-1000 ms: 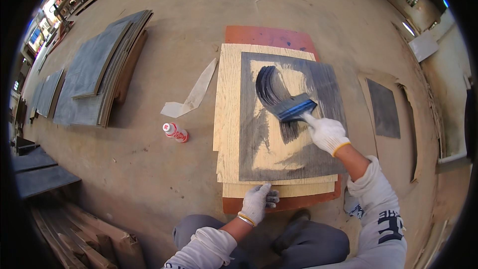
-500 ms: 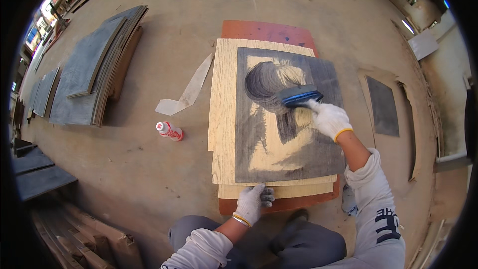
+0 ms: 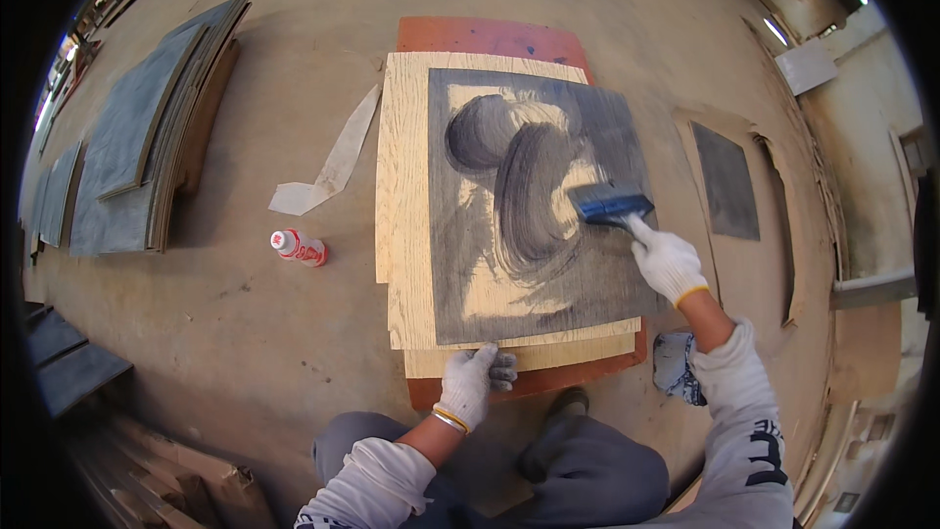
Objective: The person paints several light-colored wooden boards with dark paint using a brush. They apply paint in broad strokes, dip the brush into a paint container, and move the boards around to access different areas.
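A: What cd go wrong?
B: Dark-smeared panel (image 3: 539, 206) lies on pale sheets (image 3: 404, 186); prob. cd slide if a hard stroke outpulls the L hand (image 3: 468, 384). Uneven pressure might leave streaks too.
A: Grip?
B: R hand (image 3: 671, 264) is clenched on the wide blue brush (image 3: 609, 207), over panel's R side. L hand's half-curled at near edge; can't tell if it's pinching.

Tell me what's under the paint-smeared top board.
Pale wood-grain boards stick out at its left and near edges; past them, red-brown board shows at both ends. The top board hides whatever lies beneath its middle.
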### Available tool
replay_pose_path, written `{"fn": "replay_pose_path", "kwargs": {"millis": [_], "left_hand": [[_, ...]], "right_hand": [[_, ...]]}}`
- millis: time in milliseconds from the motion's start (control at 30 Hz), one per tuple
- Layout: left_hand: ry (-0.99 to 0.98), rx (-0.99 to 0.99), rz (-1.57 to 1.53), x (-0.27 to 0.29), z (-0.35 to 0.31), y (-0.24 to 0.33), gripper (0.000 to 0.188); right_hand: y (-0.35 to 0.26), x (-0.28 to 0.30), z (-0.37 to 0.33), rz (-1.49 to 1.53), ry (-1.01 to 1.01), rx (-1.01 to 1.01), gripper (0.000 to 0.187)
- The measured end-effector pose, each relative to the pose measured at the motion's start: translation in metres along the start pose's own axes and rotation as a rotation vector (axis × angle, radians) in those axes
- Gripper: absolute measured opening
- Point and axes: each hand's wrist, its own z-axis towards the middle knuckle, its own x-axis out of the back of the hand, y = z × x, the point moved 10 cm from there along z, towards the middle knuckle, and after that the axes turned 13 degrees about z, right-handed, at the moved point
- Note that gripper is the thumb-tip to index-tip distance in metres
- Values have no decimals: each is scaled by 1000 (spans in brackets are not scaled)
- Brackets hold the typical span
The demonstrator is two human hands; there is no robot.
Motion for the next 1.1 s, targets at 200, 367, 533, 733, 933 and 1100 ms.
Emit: {"fn": "replay_pose_path", "kwargs": {"millis": [200,367,533,733,933,1100], "left_hand": [[84,-16,-5,16,-6,5,26],[49,-8,26,-5,-2,4,27],[79,-8,-14,11,-4,5,27],[62,8,9,0,-4,5,27],[111,0,14,9,-1,1,28],[74,7,27,10,-2,0,28]], "right_hand": [[-104,-32,-41,0,-210,103,45],[-11,5,14,32,16,-70,47],[-45,-27,-36,36,-73,-46,50],[-25,0,27,103,78,-50,44],[-141,-8,60,137,-3,159,45],[-141,-40,-73,-98,-210,252,55]]}}
